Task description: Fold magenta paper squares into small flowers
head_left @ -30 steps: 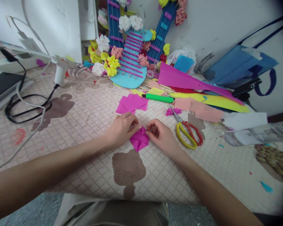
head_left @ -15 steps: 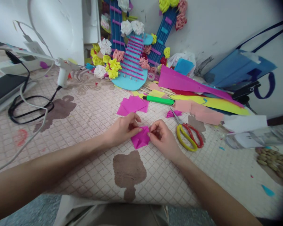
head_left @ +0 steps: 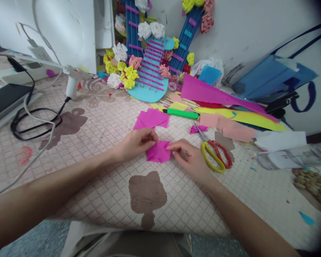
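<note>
A small creased square of magenta paper (head_left: 158,154) lies on the tablecloth between my hands. My left hand (head_left: 137,143) pinches its upper left edge between thumb and forefinger. At the paper's right edge is my right hand (head_left: 190,157), forefinger tip on the corner, thumb just below and the other fingers curled. Beyond my left hand lies a loose stack of flat magenta paper squares (head_left: 151,118). Scissors (head_left: 214,153) with one yellow and one red handle rest to the right, their blades over a pleated magenta paper piece (head_left: 196,129).
Behind the stack lies a green marker (head_left: 182,114). Coloured paper sheets (head_left: 224,96) and a clear bottle (head_left: 291,157) occupy the right. A paper-flower model (head_left: 151,67) stands at the back. A white glue gun (head_left: 73,80) with a black cable (head_left: 36,138) is at left.
The magenta square has turned slightly and lies flatter, its lower edge more level. My right forefinger has straightened and shifted up along its right edge; my left hand stays at the upper left.
</note>
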